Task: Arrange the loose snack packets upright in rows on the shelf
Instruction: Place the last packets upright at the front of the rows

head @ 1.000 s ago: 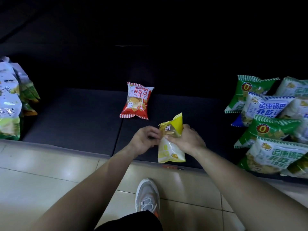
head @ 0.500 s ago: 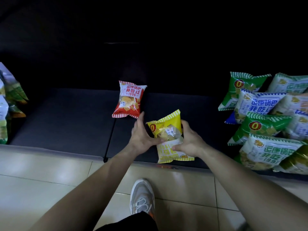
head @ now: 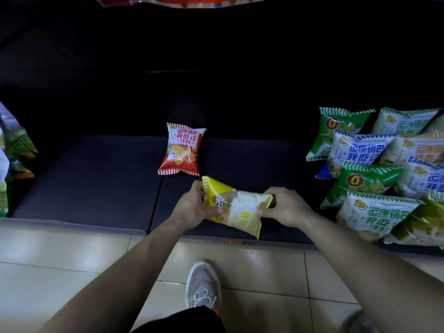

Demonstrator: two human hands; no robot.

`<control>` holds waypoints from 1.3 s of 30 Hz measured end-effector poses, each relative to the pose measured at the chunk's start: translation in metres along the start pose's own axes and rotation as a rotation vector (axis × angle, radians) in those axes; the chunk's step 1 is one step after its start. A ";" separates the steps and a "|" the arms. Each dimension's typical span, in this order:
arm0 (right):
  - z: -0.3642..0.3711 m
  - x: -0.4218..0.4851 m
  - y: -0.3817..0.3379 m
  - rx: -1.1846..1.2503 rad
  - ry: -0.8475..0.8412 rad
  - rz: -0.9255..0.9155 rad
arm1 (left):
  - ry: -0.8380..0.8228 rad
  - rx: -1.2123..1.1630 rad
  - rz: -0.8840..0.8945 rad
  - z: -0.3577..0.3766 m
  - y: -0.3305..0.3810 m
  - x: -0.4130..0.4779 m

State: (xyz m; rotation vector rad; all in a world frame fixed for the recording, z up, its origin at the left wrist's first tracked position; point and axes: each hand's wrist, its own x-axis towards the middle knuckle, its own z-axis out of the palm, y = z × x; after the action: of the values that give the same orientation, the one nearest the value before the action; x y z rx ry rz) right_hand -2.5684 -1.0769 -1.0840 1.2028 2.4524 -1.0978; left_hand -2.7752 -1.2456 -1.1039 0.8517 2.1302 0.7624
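Yellow snack packet (head: 236,209) is being pinched at either end by the left hand (head: 192,207) and right hand (head: 286,206), hovering sideways over the shelf (head: 96,179) front, just below (six o'clock) the red packet (head: 183,150). Likely next: turning it upright beside that one.

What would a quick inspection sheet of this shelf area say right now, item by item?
Surface: dark shelf, low, mostly bare in the middle.
Job's things: yellow packet held sideways over the shelf's front; red packet stands alone behind it.
Clutter: pile of green and blue-white packets lying loose at right; more packets at the left edge.
Hands: left hand and right hand each grip one end of the yellow packet.
Cables: nothing seen.
Surroundings: tiled floor, one grey shoe; shelf's back too dark to tell.
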 end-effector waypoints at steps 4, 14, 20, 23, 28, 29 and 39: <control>0.001 -0.002 -0.002 0.076 0.088 -0.090 | 0.062 0.084 -0.073 -0.005 -0.006 -0.010; -0.030 -0.008 -0.060 -0.109 0.119 -0.302 | -0.138 0.698 0.250 0.000 0.074 -0.007; -0.054 -0.017 -0.071 -0.062 0.198 -0.320 | -0.068 0.233 0.118 -0.006 0.079 -0.004; -0.084 -0.020 -0.057 -0.108 0.286 -0.286 | 0.002 -0.054 0.079 -0.007 0.084 0.001; -0.146 -0.035 -0.015 -0.274 0.363 -0.195 | 0.041 -0.201 0.084 0.000 0.112 0.028; -0.156 -0.040 -0.003 -0.282 0.371 -0.185 | 0.038 -0.223 0.093 0.003 0.119 0.035; -0.190 -0.050 0.089 -0.322 0.416 0.012 | 0.067 -0.439 0.071 0.064 0.165 0.144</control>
State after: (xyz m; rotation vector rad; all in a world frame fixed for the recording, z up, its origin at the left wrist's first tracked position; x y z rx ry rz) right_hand -2.4431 -0.9399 -0.9748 1.4468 2.7708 -0.4493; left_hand -2.7467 -1.0211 -1.0784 0.6723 1.8888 1.2521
